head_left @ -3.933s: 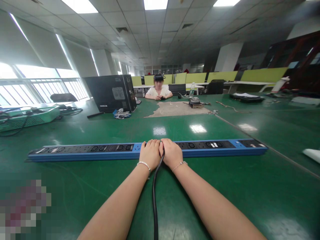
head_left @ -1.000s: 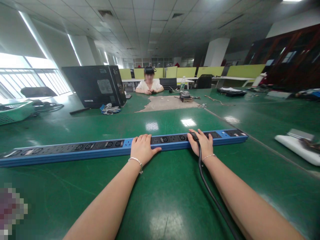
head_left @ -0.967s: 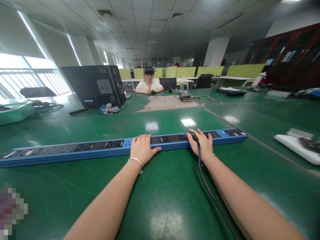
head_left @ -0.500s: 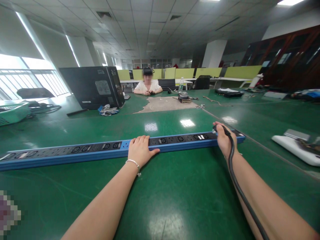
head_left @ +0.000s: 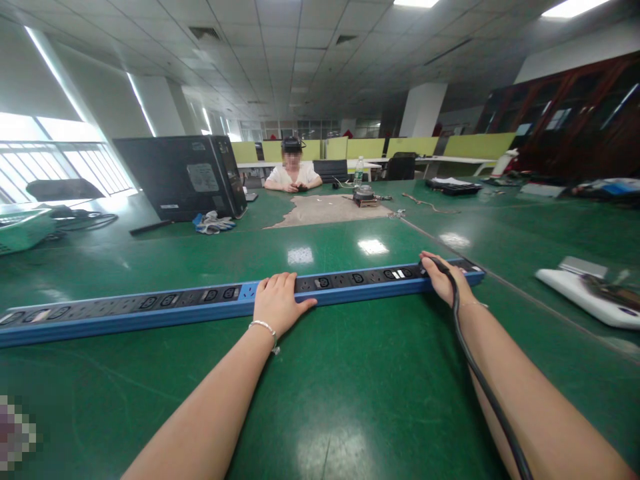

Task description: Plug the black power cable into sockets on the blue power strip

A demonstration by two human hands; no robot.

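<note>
A long blue power strip (head_left: 190, 315) with a row of black sockets lies across the green table, running from the left edge to right of centre. Over its middle, just right of a blue socket, lies my left hand (head_left: 278, 300), fingers over the top and thumb along the near side, holding it. At the strip's right end, my right hand (head_left: 447, 281) is closed around a black power plug (head_left: 428, 262), down at the sockets. Fingers hide the plug's front, so I cannot tell how deep it sits. Its black cable (head_left: 467, 350) runs along my right forearm.
The green table (head_left: 350, 387) stretches far ahead. A black computer case (head_left: 175, 177), gloves (head_left: 214, 223) and a green basket (head_left: 23, 230) stand back left. A white device (head_left: 585, 293) lies right. Across the table sits a person (head_left: 293, 175), near a bottle (head_left: 359, 172).
My right hand has lowered the plug from just above the strip's right end down onto its sockets. My left hand stays on the strip. The view has shifted slightly.
</note>
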